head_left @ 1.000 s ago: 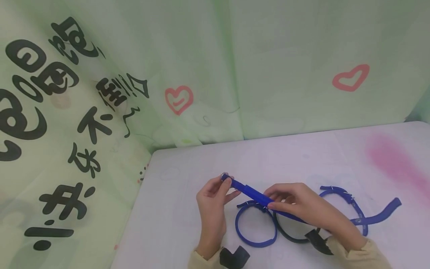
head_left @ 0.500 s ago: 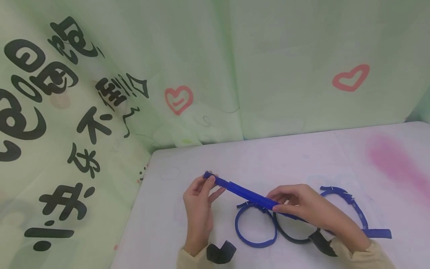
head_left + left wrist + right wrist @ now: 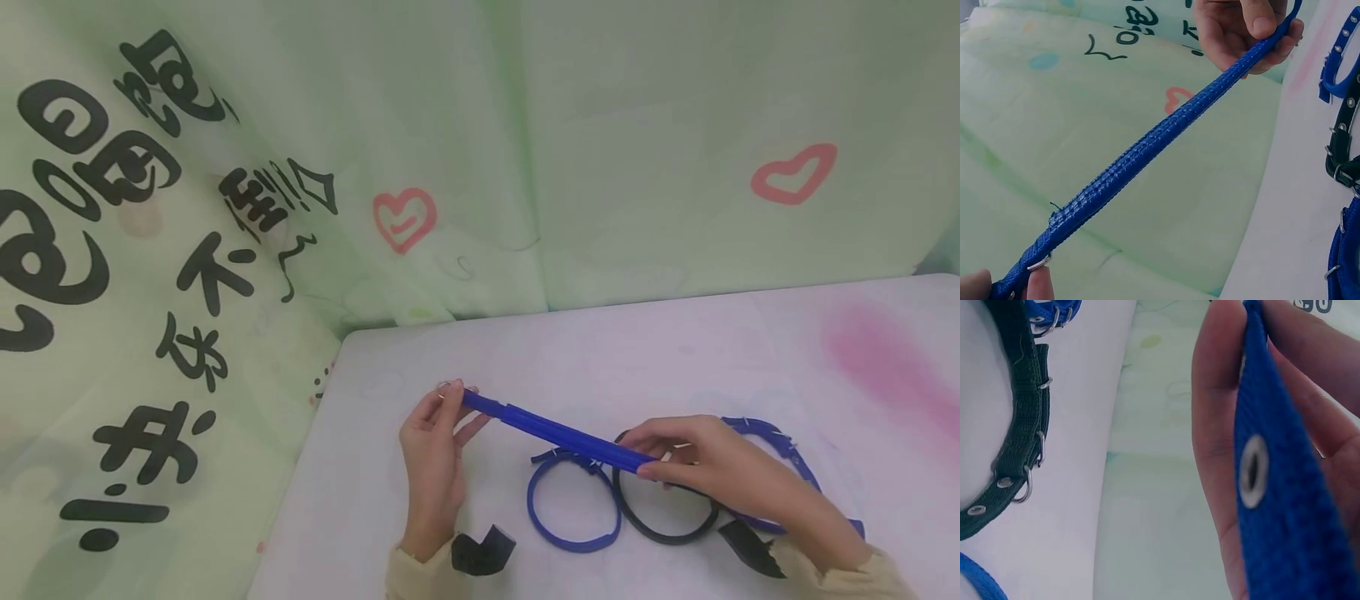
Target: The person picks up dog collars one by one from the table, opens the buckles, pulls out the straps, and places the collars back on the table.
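Observation:
A blue pet collar (image 3: 558,432) is stretched above the table between both hands, slanting down to the right. My left hand (image 3: 435,467) pinches its ringed end between thumb and fingers; a metal ring (image 3: 1039,262) shows beside the fingers in the left wrist view. My right hand (image 3: 720,458) pinches the strap farther along. In the right wrist view, the strap (image 3: 1279,506) runs past the palm and shows one metal eyelet (image 3: 1254,470). The collar's middle has a wider, stitched padded section. Its tail is partly hidden behind the right hand and forearm.
On the table (image 3: 360,517) lie a looped blue collar (image 3: 531,508), a dark green looped collar (image 3: 671,540) touching or close to it, and another blue collar (image 3: 765,429) partly behind the right arm. A printed green curtain (image 3: 630,208) hangs behind and at left.
My left hand has moved left with the ringed end. The right hand has shifted right along the strap, and the collar's tail at the right has drawn in behind the forearm.

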A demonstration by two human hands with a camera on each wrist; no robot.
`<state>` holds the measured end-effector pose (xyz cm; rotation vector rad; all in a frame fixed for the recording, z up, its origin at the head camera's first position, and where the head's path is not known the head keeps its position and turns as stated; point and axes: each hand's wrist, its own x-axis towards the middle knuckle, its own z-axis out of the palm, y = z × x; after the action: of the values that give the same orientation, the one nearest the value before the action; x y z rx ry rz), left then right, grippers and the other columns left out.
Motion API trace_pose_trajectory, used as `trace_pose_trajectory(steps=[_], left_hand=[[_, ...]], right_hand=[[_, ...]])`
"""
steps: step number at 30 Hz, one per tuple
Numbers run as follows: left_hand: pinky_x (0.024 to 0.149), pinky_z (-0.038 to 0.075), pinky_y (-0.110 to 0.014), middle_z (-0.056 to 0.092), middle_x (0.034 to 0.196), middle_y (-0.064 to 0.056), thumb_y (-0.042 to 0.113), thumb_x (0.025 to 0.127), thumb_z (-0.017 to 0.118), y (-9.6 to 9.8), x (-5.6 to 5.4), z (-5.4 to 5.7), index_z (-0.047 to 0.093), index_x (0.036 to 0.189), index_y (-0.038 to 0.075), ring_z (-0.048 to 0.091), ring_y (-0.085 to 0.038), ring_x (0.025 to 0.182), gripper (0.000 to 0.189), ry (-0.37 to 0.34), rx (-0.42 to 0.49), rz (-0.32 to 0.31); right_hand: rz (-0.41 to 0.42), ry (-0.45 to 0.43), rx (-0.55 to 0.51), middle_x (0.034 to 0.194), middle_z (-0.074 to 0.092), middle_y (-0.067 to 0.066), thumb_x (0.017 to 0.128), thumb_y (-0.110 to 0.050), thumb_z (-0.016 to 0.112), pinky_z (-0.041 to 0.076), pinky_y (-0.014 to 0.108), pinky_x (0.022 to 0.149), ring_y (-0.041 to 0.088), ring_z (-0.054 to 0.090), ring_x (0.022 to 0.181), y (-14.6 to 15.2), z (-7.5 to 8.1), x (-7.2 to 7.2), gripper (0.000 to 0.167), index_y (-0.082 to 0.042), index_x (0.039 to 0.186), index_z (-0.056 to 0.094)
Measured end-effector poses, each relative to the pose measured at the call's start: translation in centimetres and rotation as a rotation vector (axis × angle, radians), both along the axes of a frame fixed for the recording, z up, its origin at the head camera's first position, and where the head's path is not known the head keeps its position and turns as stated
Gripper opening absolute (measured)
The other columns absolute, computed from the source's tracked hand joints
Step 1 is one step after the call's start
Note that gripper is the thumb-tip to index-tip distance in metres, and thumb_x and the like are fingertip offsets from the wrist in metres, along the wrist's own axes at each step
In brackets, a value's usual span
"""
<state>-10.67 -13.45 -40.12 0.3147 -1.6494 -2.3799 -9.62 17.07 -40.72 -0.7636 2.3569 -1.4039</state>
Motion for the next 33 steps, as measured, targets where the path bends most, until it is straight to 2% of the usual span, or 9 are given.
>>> trace_pose_trajectory(steps=[5,13,19,23,28,33], left_hand=[[0.079,0.06,-0.042,0.07,0.101,-0.014,0.027,0.089,0.075,-0.3,-0.2,-0.4,0.069,0.108,-0.003,0.073,-0.024,0.091,0.036,-0.02,-0.046,0.006],[0.079,0.061,-0.042,0.07,0.099,-0.012,0.02,0.088,0.076,-1.3,-0.4,-0.6,0.068,0.106,-0.004,0.073,-0.022,0.088,0.031,-0.031,-0.061,0.065],[0.079,0.061,-0.041,0.071,0.099,-0.012,0.021,0.089,0.075,-2.0,-0.6,-0.6,0.067,0.107,-0.004,0.073,-0.022,0.089,0.031,-0.037,-0.065,0.106],[0.079,0.061,-0.041,0.071,0.099,-0.013,0.022,0.088,0.076,-2.4,-0.6,-0.5,0.067,0.107,-0.004,0.073,-0.021,0.088,0.034,-0.04,-0.063,0.112],[0.081,0.06,-0.04,0.07,0.101,-0.01,0.023,0.09,0.074,-2.9,-0.7,-0.5,0.066,0.11,-0.002,0.072,-0.022,0.093,0.033,-0.054,-0.079,0.12],[0.081,0.06,-0.039,0.071,0.102,-0.01,0.025,0.089,0.075,-3.4,-0.8,-0.5,0.066,0.111,-0.002,0.072,-0.023,0.095,0.037,-0.056,-0.083,0.134]], right_hand=[[-0.026,0.003,0.019,0.11,0.072,0.003,0.094,-0.022,0.069,0.059,0.023,0.072,0.0,0.064,0.089,0.6,-0.1,0.1,0.027,-0.009,0.117,0.07],[-0.046,0.054,0.075,0.09,0.071,-0.011,0.092,-0.021,0.071,0.054,0.022,0.062,0.002,0.062,0.077,2.4,-0.1,0.2,0.023,-0.01,0.113,0.072],[-0.033,0.061,0.097,0.095,0.072,-0.009,0.092,-0.024,0.071,0.056,0.022,0.068,0.003,0.065,0.08,3.9,-0.1,0.2,0.024,-0.013,0.114,0.072],[-0.022,0.05,0.133,0.097,0.073,-0.009,0.091,-0.024,0.072,0.057,0.021,0.07,0.001,0.065,0.083,5.0,-0.3,0.2,0.026,-0.013,0.114,0.071],[-0.002,0.076,0.106,0.097,0.073,-0.009,0.09,-0.016,0.072,0.057,0.019,0.068,0.002,0.067,0.083,6.6,-0.8,-0.1,0.025,-0.011,0.114,0.071],[-0.017,0.095,0.081,0.1,0.074,-0.012,0.09,-0.008,0.072,0.057,0.019,0.066,0.001,0.069,0.083,8.1,-0.9,-0.3,0.023,-0.01,0.112,0.073]])
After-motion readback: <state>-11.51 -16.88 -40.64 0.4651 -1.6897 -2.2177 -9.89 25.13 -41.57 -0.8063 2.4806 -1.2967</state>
